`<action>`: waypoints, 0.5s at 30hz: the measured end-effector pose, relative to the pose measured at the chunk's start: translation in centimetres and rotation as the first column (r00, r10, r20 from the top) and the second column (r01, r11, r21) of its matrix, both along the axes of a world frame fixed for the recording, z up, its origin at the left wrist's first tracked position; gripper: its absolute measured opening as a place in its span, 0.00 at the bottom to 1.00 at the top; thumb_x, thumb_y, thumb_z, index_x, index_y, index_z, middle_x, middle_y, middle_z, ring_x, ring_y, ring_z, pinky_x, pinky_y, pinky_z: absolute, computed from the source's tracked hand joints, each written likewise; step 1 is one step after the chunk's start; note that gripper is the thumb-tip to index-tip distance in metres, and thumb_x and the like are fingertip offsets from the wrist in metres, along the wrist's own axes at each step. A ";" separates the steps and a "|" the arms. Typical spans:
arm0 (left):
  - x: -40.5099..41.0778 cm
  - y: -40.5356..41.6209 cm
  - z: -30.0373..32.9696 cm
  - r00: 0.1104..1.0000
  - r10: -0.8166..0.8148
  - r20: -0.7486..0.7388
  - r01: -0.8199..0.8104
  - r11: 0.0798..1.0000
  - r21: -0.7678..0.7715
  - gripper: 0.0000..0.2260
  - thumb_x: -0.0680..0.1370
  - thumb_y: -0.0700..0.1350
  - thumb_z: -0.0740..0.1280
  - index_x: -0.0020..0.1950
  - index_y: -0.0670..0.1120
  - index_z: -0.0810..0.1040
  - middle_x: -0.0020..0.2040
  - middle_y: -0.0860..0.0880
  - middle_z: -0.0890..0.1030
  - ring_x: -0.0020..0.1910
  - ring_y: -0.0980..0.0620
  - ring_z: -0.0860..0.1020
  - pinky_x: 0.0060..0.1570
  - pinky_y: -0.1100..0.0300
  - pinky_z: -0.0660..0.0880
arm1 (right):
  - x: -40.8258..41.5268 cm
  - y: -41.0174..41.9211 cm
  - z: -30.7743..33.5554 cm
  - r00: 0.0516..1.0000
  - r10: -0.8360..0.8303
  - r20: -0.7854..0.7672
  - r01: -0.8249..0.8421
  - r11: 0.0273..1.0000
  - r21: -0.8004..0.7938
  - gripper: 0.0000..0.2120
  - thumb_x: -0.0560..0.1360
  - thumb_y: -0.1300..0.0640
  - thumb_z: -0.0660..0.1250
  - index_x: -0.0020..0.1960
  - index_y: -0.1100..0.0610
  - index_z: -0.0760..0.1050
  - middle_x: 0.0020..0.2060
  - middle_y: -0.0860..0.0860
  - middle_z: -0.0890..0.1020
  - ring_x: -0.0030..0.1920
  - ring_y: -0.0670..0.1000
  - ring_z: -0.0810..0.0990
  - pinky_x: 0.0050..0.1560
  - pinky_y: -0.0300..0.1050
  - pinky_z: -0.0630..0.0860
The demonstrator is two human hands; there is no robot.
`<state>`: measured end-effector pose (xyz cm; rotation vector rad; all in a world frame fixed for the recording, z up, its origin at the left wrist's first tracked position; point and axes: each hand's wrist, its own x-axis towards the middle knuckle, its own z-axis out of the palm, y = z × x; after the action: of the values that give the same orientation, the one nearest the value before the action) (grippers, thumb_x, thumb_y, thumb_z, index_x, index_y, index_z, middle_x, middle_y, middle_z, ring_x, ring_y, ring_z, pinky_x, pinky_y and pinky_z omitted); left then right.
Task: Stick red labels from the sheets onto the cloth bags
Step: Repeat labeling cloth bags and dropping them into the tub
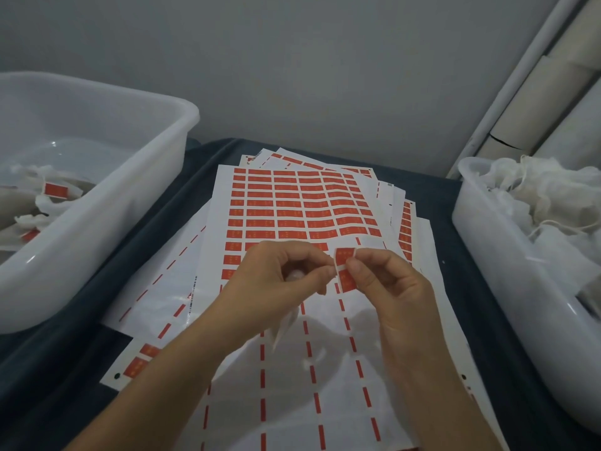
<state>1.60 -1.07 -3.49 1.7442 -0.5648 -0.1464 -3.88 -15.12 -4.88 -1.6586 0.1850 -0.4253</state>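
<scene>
While both hands hover over the top sheet, the red label sits pinched between them: the left hand nips its left edge with thumb and forefinger, the right hand nips its right edge, the other fingers curled in. Something pale shows under the left palm, possibly a cloth bag, though I can't tell for sure. Unlabelled cloth bags are heaped in the right tub; finished ones with red tags lie in the left tub, each tub just beside the stack on the dark-covered desk.

Now the danger. That label looks bent along its middle, and if the sticky faces meet it may fold onto itself and be spoiled. Adhesive could also cling to a fingertip and drag the label askew when it's released. And loosely woven cloth gives poor hold, so a light press might leave a corner lifting.
</scene>
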 end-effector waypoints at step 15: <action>0.1 -0.3 -0.2 0.990 0.014 -0.138 -0.024 0.997 -0.072 0.10 0.70 0.47 0.71 0.29 0.56 0.80 0.29 0.58 0.79 0.33 0.62 0.77 0.30 0.76 0.71 | -0.3 -0.1 0.8 0.995 -0.050 0.082 0.069 0.967 -0.246 0.24 0.64 0.46 0.67 0.58 0.36 0.65 0.40 0.22 0.76 0.48 0.27 0.75 0.52 0.33 0.74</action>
<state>1.69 -1.36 -3.67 1.6531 -0.4473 -0.2280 -4.17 -15.24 -4.11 -1.8836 0.1298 -0.5746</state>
